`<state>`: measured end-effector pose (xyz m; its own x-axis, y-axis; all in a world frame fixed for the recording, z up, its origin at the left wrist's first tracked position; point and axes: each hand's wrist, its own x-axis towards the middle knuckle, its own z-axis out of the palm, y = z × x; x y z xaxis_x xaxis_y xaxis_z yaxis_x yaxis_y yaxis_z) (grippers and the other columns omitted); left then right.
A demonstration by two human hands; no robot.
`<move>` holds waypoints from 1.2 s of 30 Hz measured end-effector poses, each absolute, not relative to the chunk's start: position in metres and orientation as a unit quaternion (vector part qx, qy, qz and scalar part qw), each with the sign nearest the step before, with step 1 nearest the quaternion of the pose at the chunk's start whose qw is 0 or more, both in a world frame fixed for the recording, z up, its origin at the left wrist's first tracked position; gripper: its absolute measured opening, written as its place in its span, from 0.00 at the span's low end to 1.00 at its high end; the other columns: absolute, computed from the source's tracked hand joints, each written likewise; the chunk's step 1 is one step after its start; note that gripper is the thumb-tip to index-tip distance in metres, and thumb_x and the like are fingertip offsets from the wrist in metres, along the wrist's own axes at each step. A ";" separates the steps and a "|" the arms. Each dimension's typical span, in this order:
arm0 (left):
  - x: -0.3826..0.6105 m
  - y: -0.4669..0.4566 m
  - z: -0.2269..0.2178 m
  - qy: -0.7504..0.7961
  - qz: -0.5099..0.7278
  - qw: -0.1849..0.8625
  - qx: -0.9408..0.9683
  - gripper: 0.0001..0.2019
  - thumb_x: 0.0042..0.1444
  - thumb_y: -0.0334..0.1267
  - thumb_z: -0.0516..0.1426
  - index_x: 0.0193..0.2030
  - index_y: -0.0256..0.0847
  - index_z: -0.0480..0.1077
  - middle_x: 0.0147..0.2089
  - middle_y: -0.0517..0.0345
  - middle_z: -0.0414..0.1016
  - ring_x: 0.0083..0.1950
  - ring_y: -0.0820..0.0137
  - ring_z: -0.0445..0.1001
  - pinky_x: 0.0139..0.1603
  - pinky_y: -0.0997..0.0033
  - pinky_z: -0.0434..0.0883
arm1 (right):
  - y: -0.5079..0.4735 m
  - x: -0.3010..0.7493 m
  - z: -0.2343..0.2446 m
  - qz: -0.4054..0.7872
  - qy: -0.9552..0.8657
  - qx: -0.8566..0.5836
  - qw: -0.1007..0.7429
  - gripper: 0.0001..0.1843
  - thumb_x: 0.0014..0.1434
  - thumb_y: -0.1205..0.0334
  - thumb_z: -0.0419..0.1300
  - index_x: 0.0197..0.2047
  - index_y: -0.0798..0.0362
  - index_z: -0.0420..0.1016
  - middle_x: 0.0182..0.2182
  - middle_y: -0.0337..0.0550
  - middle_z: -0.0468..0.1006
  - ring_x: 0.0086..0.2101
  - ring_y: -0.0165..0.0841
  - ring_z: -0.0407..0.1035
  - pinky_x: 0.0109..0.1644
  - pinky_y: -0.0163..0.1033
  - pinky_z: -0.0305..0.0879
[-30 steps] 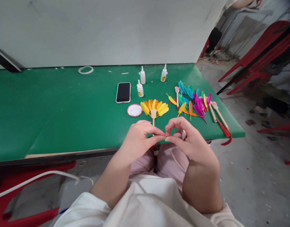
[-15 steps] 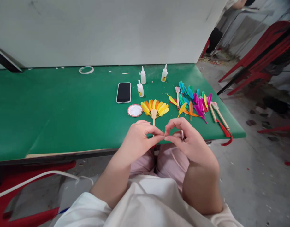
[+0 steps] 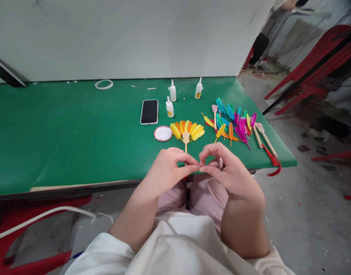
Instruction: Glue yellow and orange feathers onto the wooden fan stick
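Observation:
My left hand (image 3: pixel 169 170) and my right hand (image 3: pixel 227 171) meet fingertip to fingertip at the near edge of the green table (image 3: pixel 63 130). Both pinch something tiny where the fingertips touch, too small to name. Just beyond them lies a feather fan (image 3: pixel 187 130) of yellow and orange feathers on a wooden stick. A pile of loose coloured feathers (image 3: pixel 232 119) lies to its right, with wooden sticks (image 3: pixel 262 135) and a red tassel (image 3: pixel 273 160) near the table's right edge.
A black phone (image 3: pixel 149 112), a round white lid (image 3: pixel 163 133) and three small glue bottles (image 3: pixel 170 107) stand behind the fan. A white ring (image 3: pixel 103 84) lies far back. Red plastic chairs (image 3: pixel 312 65) stand at the right; another red chair (image 3: pixel 26 233) is at lower left.

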<state>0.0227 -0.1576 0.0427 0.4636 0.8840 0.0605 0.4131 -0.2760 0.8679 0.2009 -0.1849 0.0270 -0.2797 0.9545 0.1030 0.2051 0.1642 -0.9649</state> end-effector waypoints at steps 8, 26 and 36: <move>0.022 -0.158 0.043 0.426 0.288 0.440 0.736 0.03 0.47 0.31 0.61 0.27 0.41 0.77 0.28 0.64 0.77 0.32 0.74 0.71 0.36 0.75 0.64 | -0.185 0.202 0.029 0.479 -0.646 -0.442 0.398 0.11 0.53 0.69 0.60 0.39 0.48 0.65 0.34 0.34 0.68 0.21 0.22 0.55 0.24 0.32 0.53; 0.023 -0.157 0.046 0.426 0.275 0.453 0.733 0.03 0.48 0.31 0.61 0.26 0.41 0.77 0.28 0.63 0.77 0.32 0.72 0.73 0.36 0.74 0.65 | -0.182 0.205 0.033 0.490 -0.663 -0.424 0.375 0.09 0.54 0.68 0.60 0.37 0.47 0.65 0.31 0.34 0.68 0.21 0.23 0.58 0.24 0.32 0.55; 0.022 -0.156 0.047 0.447 0.271 0.435 0.733 0.02 0.47 0.34 0.62 0.26 0.40 0.76 0.28 0.63 0.77 0.31 0.73 0.72 0.34 0.75 0.64 | -0.183 0.200 0.028 0.473 -0.647 -0.436 0.410 0.10 0.54 0.66 0.60 0.39 0.48 0.64 0.34 0.36 0.68 0.23 0.24 0.58 0.26 0.33 0.57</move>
